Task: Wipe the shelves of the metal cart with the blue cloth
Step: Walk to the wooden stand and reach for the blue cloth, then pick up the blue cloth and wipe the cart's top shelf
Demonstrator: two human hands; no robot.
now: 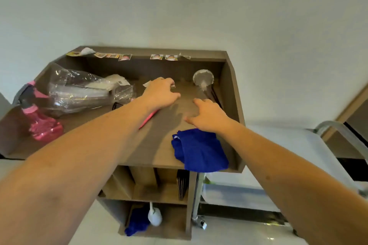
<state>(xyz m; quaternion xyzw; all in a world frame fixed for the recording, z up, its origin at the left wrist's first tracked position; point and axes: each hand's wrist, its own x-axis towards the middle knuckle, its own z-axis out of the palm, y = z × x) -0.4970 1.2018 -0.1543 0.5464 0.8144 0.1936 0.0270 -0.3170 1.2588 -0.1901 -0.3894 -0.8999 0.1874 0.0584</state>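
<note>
The blue cloth (pixel 200 150) lies crumpled at the front right of a brown wooden desk top (pixel 157 145), its edge hanging over the front. My right hand (pixel 208 115) hovers just beyond the cloth with fingers spread and holds nothing. My left hand (pixel 161 93) reaches further back with bent fingers, their tips at a small grey piece (pixel 172 85); whether it pinches the piece is unclear. The metal cart (pixel 336 127) stands to the right of the desk, showing a curved handle, a pale top shelf (pixel 294 145) and a caster (pixel 201 224).
On the desk are a pink spray bottle (pixel 40 123), a clear plastic bag (pixel 85 91), a pink pen (pixel 148 118) and a round silver object (pixel 203 77). Small photos (pixel 157 56) line the back ledge. A second blue cloth (pixel 137 223) and a white bottle (pixel 155 217) sit in the bottom compartment.
</note>
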